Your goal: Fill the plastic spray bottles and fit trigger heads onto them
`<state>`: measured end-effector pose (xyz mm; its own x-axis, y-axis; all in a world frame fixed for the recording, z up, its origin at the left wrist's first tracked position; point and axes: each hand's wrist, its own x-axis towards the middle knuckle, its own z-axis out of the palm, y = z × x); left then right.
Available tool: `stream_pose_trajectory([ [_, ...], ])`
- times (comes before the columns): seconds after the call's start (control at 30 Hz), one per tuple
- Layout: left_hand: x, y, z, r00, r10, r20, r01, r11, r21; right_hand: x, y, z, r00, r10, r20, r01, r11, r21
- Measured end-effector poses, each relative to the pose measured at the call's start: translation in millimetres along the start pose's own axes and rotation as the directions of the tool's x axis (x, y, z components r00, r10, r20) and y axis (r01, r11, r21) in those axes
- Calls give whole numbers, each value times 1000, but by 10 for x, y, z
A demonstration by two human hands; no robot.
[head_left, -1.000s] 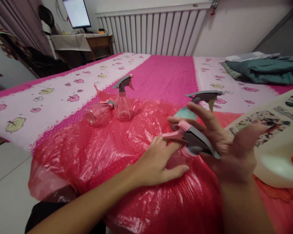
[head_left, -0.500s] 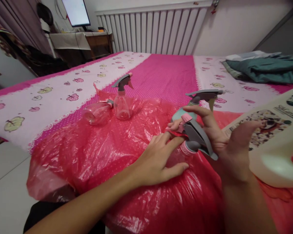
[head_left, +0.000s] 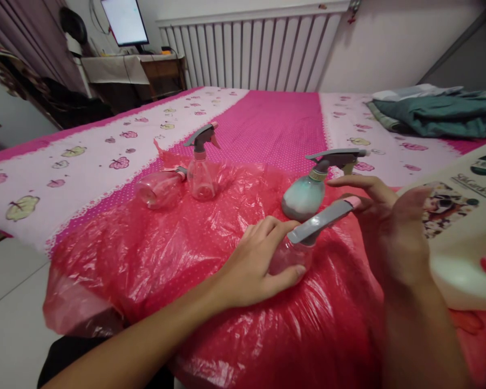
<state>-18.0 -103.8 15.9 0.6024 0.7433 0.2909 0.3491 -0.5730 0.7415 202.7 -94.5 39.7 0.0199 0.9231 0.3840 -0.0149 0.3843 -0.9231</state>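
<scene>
Red crinkly plastic film (head_left: pixel 166 243) covered the near end of the bed (head_left: pixel 267 116). Four round-bellied spray bottles rested on it. The left hand (head_left: pixel 251 265) was wrapped round the clear bottle (head_left: pixel 291 258) near the front, its grey trigger head (head_left: pixel 322 220) tilted. The right hand (head_left: pixel 389 232), fingers half spread, touched the head's pink nozzle; whether it gripped could not be told. A teal bottle (head_left: pixel 305 197) stood just behind. Farther left were an upright bottle (head_left: pixel 202 181) and a lying bottle (head_left: pixel 157 189).
</scene>
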Motion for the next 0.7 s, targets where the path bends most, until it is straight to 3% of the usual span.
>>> stream_pose_trajectory([
  [0.23, -15, -3, 3, 1000, -3, -13, 3, 1000, 12, -49, -115, -65, 995, 76, 61, -72, 996, -53],
  [0.47, -19, -16, 9, 1000, 4, 8, -4, 1000, -6, -104, -126, -166, 941, 114, 319, -121, 993, 1],
  [0.7, -17, -15, 1, 1000, -5, 3, 5, 1000, -25, -141, -131, -245, 940, 107, 324, -118, 993, 14],
])
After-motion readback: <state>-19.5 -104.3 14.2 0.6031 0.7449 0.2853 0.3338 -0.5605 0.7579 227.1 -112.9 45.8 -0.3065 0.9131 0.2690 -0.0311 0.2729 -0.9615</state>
